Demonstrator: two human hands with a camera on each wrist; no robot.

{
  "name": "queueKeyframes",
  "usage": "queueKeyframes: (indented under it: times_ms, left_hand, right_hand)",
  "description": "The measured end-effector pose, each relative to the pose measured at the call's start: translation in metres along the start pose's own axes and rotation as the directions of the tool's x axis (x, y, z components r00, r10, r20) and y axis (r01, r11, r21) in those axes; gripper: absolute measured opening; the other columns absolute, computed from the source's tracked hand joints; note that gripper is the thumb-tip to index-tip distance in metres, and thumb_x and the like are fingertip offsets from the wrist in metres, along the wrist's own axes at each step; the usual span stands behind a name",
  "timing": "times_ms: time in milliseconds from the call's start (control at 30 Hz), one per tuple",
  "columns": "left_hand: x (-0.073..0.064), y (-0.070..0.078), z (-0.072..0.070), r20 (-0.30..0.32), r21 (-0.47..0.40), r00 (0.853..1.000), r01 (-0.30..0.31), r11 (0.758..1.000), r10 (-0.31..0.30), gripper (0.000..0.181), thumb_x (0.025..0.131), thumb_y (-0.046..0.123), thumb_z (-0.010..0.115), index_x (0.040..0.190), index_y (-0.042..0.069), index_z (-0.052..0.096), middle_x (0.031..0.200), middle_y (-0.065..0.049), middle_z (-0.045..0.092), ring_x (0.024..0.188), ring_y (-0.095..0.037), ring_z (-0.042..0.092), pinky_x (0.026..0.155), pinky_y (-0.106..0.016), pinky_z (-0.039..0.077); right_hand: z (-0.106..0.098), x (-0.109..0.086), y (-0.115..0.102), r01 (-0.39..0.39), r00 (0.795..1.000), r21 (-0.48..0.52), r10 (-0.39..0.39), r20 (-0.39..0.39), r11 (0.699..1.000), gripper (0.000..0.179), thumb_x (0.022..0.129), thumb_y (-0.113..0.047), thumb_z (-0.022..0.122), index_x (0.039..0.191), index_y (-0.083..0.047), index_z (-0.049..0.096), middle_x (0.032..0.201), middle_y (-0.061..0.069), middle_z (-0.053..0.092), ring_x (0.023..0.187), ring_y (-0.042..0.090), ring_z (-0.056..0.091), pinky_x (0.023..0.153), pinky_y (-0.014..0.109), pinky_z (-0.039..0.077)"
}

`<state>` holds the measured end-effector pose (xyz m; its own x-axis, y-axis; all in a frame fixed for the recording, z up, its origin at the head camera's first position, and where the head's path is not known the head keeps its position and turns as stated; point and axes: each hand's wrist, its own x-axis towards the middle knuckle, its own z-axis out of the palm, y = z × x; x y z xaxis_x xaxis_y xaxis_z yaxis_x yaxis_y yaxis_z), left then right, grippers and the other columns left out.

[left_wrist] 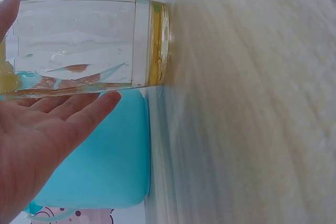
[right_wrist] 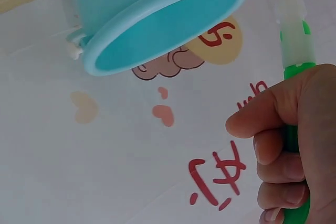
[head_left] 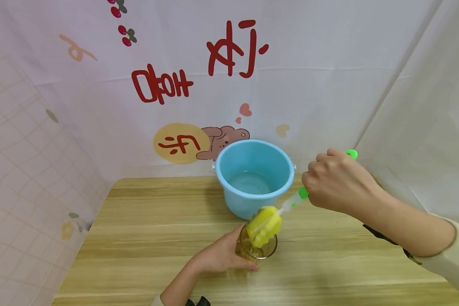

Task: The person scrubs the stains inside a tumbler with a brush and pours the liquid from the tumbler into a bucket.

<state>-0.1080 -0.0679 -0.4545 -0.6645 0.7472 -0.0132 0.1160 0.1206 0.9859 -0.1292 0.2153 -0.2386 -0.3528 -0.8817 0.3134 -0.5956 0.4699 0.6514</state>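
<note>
Pinches the glass (left_wrist: 79,40) in the left hand (head_left: 223,255), with thumb on the near side and fingers laid fairly straight along the far side. Stands about upright there, mouth upward and base low at the tabletop (head_left: 149,229), just in front of the blue bucket (head_left: 245,206). Cannot tell for certain of contact between base and tabletop.

Grips the brush (head_left: 303,193) in the right hand (head_left: 336,182), with fingers curled tight round the green handle (right_wrist: 296,213), to the right of the bucket and higher than the glass. Slants the long axis of the brush down and leftward from that fist, ending with the yellow sponge (head_left: 265,227) partly inside the mouth of the glass. Looking from the right-hand fingers, finds the glass below, to the left and nearer the body; looking from the left-hand fingers, finds it directly in the grasp, hence closer to the left hand. Meets at an angle, then: brush sloping, glass about upright. Cannot tell how firmly pressed, sponge against inner wall.
</note>
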Motion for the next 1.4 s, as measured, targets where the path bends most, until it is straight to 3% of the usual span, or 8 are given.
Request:
queueKeyframes:
  times_ms: [133, 200, 433, 700, 800, 1033, 1300, 1400]
  left_hand:
    - [0.000, 0.000, 0.000, 0.003, -0.008, 1.000, 0.005, 1.000, -0.005, 0.086, 0.087, 0.018, 0.089, 0.155, 0.028, 0.037, 0.142, 0.008, 0.056, 0.133, -0.012, 0.052, 0.118, -0.037, 0.037]
    - [0.000, 0.000, 0.000, 0.002, -0.003, 1.000, 0.010, 1.000, -0.010, 0.085, 0.087, 0.018, 0.089, 0.155, 0.027, 0.038, 0.143, 0.008, 0.056, 0.133, -0.011, 0.052, 0.117, -0.034, 0.037]
    - [0.000, -0.001, 0.000, 0.001, -0.006, 1.000, 0.020, 1.000, -0.020, 0.086, 0.087, 0.017, 0.089, 0.155, 0.029, 0.038, 0.143, 0.010, 0.056, 0.134, -0.011, 0.052, 0.118, -0.036, 0.038]
    - [0.001, 0.000, 0.000, -0.009, 0.011, 0.999, 0.048, 0.999, -0.048, 0.084, 0.086, 0.020, 0.090, 0.153, 0.031, 0.040, 0.143, 0.012, 0.056, 0.133, -0.010, 0.052, 0.117, -0.038, 0.040]
    - [0.001, -0.001, 0.001, -0.011, 0.014, 0.999, 0.039, 0.999, -0.038, 0.083, 0.086, 0.019, 0.090, 0.153, 0.028, 0.041, 0.144, 0.010, 0.056, 0.134, -0.012, 0.052, 0.116, -0.037, 0.040]
    - [0.000, -0.001, 0.001, -0.030, 0.026, 0.998, 0.048, 0.999, -0.047, 0.082, 0.086, 0.019, 0.090, 0.152, 0.028, 0.042, 0.146, 0.009, 0.055, 0.138, -0.022, 0.050, 0.116, -0.035, 0.040]
    - [0.000, 0.001, 0.001, -0.041, 0.047, 0.997, 0.073, 0.996, -0.071, 0.083, 0.085, 0.023, 0.091, 0.152, 0.029, 0.043, 0.144, 0.011, 0.055, 0.139, -0.024, 0.050, 0.116, -0.032, 0.039]
    - [0.000, 0.001, 0.001, -0.033, 0.037, 0.998, 0.060, 0.998, -0.059, 0.083, 0.085, 0.022, 0.091, 0.152, 0.028, 0.042, 0.144, 0.010, 0.056, 0.138, -0.026, 0.051, 0.116, -0.036, 0.040]
  right_hand:
    - [0.008, -0.008, 0.002, -0.051, 0.998, 0.023, 0.050, 0.035, 0.998, 0.038, 0.064, 0.004, 0.047, 0.061, -0.018, 0.016, 0.058, -0.005, 0.014, 0.056, 0.012, 0.013, 0.055, 0.026, 0.014]
    - [0.011, -0.012, 0.003, -0.071, 0.996, 0.032, 0.070, 0.053, 0.997, 0.045, 0.057, 0.001, 0.057, 0.060, -0.019, 0.018, 0.056, -0.005, 0.016, 0.054, 0.012, 0.015, 0.053, 0.026, 0.015]
    - [0.023, -0.033, 0.002, -0.130, 0.990, 0.075, 0.126, 0.056, 0.989, 0.042, 0.052, -0.004, 0.056, 0.060, -0.020, 0.018, 0.058, -0.007, 0.014, 0.058, 0.010, 0.010, 0.054, 0.026, 0.013]
    - [0.034, -0.058, 0.003, -0.172, 0.984, 0.124, 0.164, 0.073, 0.977, 0.044, 0.050, -0.006, 0.064, 0.058, -0.020, 0.023, 0.057, -0.009, 0.016, 0.057, 0.010, 0.012, 0.053, 0.026, 0.015]
    - [0.038, -0.066, 0.002, -0.176, 0.984, 0.136, 0.170, 0.058, 0.975, 0.042, 0.051, -0.006, 0.061, 0.058, -0.021, 0.023, 0.056, -0.009, 0.016, 0.057, 0.010, 0.012, 0.052, 0.027, 0.016]
    - [0.050, -0.086, -0.002, -0.219, 0.975, 0.207, 0.223, 0.004, 0.953, 0.017, 0.066, -0.014, 0.038, 0.059, -0.023, 0.025, 0.057, -0.012, 0.018, 0.056, 0.008, 0.013, 0.051, 0.025, 0.017]
    - [0.064, -0.104, -0.010, -0.299, 0.950, 0.236, 0.310, -0.014, 0.925, 0.018, 0.064, -0.015, 0.046, 0.057, -0.025, 0.032, 0.057, -0.013, 0.021, 0.052, 0.008, 0.018, 0.047, 0.026, 0.019]
    - [0.070, -0.111, -0.014, -0.341, 0.934, 0.238, 0.357, -0.028, 0.909, 0.018, 0.066, -0.015, 0.040, 0.057, -0.027, 0.029, 0.058, -0.014, 0.019, 0.052, 0.008, 0.017, 0.046, 0.025, 0.017]
